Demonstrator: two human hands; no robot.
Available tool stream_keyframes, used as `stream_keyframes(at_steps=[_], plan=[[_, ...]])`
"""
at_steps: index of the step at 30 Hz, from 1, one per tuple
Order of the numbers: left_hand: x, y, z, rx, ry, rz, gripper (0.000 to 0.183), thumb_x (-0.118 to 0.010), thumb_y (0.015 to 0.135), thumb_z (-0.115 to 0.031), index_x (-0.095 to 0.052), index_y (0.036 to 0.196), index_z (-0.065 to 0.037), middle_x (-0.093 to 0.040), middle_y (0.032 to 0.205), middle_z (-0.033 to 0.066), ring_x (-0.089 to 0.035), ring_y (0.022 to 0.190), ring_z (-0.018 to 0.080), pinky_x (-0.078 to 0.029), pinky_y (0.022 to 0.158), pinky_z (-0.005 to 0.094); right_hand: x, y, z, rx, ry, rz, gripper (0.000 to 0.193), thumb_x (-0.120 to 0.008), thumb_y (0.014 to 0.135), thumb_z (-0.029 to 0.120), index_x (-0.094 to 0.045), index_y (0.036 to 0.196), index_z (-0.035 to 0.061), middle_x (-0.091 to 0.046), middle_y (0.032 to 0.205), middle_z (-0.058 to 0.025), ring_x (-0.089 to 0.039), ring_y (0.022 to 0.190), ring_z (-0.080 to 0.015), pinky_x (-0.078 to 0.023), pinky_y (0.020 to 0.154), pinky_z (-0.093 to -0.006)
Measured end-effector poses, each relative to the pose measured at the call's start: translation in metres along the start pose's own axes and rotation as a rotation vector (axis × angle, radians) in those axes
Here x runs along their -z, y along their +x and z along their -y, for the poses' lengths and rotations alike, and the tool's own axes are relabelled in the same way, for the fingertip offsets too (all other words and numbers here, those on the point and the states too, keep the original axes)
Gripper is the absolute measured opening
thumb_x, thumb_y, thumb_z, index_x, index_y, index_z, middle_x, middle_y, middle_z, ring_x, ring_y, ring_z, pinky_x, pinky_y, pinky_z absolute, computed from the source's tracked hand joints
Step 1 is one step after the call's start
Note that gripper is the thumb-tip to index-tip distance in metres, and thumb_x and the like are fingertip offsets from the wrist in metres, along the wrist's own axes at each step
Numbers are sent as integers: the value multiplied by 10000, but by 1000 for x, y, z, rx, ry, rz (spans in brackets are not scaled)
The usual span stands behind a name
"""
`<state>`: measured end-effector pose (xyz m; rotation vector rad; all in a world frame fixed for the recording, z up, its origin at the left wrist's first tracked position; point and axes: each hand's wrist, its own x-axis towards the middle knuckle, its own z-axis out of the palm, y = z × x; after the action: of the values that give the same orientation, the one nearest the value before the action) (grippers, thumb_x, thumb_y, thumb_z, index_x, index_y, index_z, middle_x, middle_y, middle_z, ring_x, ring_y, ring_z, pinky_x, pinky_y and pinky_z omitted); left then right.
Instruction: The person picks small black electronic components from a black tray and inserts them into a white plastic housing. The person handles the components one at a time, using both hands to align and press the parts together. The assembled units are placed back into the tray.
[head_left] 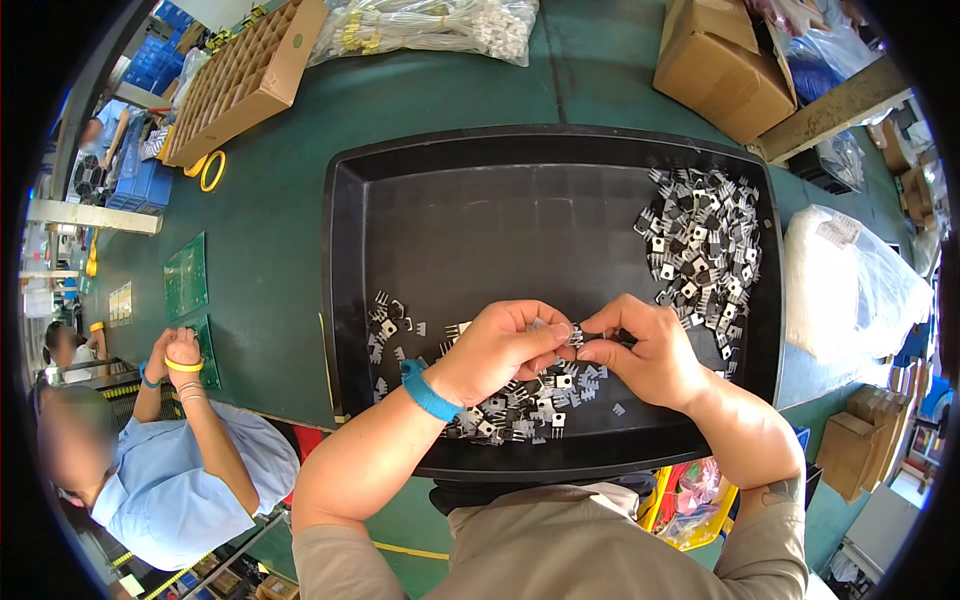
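My left hand (508, 345), with a blue band at the wrist, is closed in a pinch over the black tray (550, 146). Facing it, my right hand (645, 350) pinches a small transistor (576, 338) between thumb and forefinger. The fingertips of both hands almost meet there and cover most of the part; what the left fingers hold is hidden. Below my hands lies a loose scatter of three-legged transistors (545, 408), black with silver tabs. A larger heap of transistors (700, 245) fills the tray's right side.
On the green table stand a divided cardboard box (245, 85), bagged white cables (430, 30), a carton (725, 75) and a white plastic bag (850, 285). Yellow tape rolls (212, 171) lie at the left. A co-worker (190, 470) sits there by green circuit boards (187, 277).
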<state>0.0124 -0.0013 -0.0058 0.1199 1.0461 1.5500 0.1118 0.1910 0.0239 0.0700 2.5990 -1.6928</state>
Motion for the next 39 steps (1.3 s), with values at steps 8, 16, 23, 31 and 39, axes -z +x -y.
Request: stream_keyframes(at_steps=[8,16,23,31,39], plan=[[0,-1,-1,4,52,-12,162,-568,964,-151,-603,1006,1,-626,833,51,-453,620,37,-314,481,178,4,3,1,-29,-20,8,200,-752,812,115,-638,941,13,-687,796,-93,-675,720,-182,-514,637,-285],[-2,-2,-2,-8,70,-27,165,-577,958,-150,-609,1002,5,-642,845,57,-455,618,36,-315,484,179,-1,-1,2,-11,-4,13,212,-761,804,117,-627,930,14,-690,811,-106,-685,729,-210,-526,642,-294],[-4,-4,-4,-22,88,-45,113,-613,907,-100,-623,955,2,-640,801,46,-437,586,25,-295,479,187,1,0,-2,123,-44,-69,204,-761,803,113,-615,917,27,-698,814,-94,-693,698,-210,-528,603,-292],[-4,-5,-1,-27,209,-39,97,-629,870,-104,-638,890,-10,-636,744,16,-445,561,19,-310,484,190,-3,0,-5,44,25,87,210,-752,808,116,-614,944,33,-698,819,-97,-685,684,-237,-525,600,-297],[-3,-1,-2,-25,103,-122,205,-572,945,-202,-568,792,-65,-548,669,-3,-427,573,44,-286,474,201,21,22,-16,131,-359,-150,155,-687,826,121,-656,950,33,-667,910,-142,-655,857,-322,-521,752,-386]])
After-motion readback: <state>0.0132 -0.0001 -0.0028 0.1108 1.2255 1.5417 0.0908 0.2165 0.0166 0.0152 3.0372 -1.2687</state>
